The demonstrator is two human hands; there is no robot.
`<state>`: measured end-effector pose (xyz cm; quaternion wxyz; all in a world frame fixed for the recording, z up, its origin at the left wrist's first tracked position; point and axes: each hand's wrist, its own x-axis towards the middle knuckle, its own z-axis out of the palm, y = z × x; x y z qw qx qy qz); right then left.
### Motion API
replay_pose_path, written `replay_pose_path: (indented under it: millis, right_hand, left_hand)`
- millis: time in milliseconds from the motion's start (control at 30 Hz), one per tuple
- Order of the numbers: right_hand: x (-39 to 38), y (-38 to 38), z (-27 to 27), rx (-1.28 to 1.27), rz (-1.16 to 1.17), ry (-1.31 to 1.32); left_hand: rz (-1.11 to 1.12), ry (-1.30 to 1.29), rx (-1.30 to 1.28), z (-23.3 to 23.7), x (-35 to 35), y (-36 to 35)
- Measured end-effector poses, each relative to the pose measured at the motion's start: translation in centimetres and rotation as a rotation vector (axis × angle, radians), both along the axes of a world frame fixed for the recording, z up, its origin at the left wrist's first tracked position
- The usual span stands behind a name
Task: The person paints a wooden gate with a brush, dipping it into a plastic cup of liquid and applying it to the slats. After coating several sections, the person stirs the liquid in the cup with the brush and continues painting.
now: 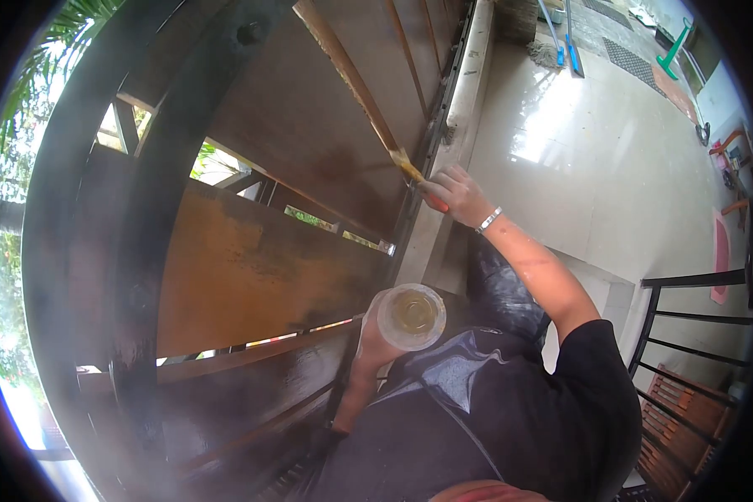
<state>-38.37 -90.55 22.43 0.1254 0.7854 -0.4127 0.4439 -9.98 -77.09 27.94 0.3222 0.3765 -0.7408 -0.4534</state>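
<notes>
My right hand [460,194] is closed around the handle of a paintbrush [407,166]. Its bristles touch the lower end of a brown wooden strip [351,71] on the panelled gate. In my left hand [379,335] is a clear plastic tub [429,335], held near my body with a pale liquid inside. Most of the left fingers are hidden behind the tub. Beside it is a gate panel [268,268], orange-brown with dark patches. Another panel, smooth and dark brown [309,125], lies beyond the strip.
Shiny floor tiles [552,184] spread to the right of the gate's bottom edge. A mop [548,54] and a blue-edged tool [574,58] lie at the top. A black metal railing [694,318] and a slatted wooden piece [678,418] stand at lower right.
</notes>
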Motion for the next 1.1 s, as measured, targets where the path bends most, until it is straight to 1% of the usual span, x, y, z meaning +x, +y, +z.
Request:
replay_pose_path:
  millis: [67, 167, 267, 400, 467, 567, 667, 700, 767, 900, 967, 1000, 1100]
  right_hand:
    - [-0.4, -0.4, -1.2, 0.124, 0.018, 0.001]
    - [-0.6, -1.3, -0.2, 0.206, 0.002, -0.037]
    - [-0.6, -2.3, 4.3, 0.125, 0.005, -0.164]
    - [-0.6, -2.3, 11.7, -0.073, 0.019, -0.165]
    - [-0.8, -1.9, 14.9, -0.196, 0.015, -0.151]
    - [-1.7, -1.6, 19.5, -0.546, 0.027, -0.099]
    - [-2.5, -1.8, 17.3, -0.449, 0.031, -0.039]
    - [-2.4, -2.0, 15.7, -0.449, 0.017, -0.01]
    - [-2.1, -1.7, 13.0, -0.373, 0.032, 0.0]
    - [-2.6, 0.2, 8.6, -0.188, 0.064, -0.007]
    - [-2.7, 1.3, 5.8, -0.036, 0.009, -0.077]
    - [-2.5, 1.2, 5.6, 0.036, -0.019, -0.108]
    - [-2.6, -0.7, 5.9, 0.096, -0.034, -0.203]
  left_hand:
    - [-0.008, 0.024, 0.03, -0.2, -0.6, -0.5]
    - [-0.022, 0.021, 0.038, 0.0, -1.5, -1.1]
    - [-0.009, 0.024, 0.021, 0.5, -2.7, -1.6]
    - [-0.011, 0.041, -0.013, 1.7, -3.5, -2.0]
    - [-0.061, 0.086, 0.046, 3.6, -4.1, -2.3]
    - [-0.089, 0.088, 0.085, 6.1, -5.0, -2.5]
    - [-0.06, 0.054, 0.059, 5.2, -4.4, -2.2]
    - [-0.047, 0.043, 0.04, 4.3, -4.1, -2.2]
    - [-0.023, 0.0, -0.029, 2.0, -3.2, -2.1]
    - [-0.033, -0.101, -0.085, 2.8, -3.4, -1.9]
    - [-0.046, -0.149, -0.128, 3.5, -3.5, -1.9]
    - [-0.053, -0.169, -0.153, 3.6, -3.5, -2.3]
    - [-0.053, -0.157, -0.074, 3.9, -4.2, -2.7]
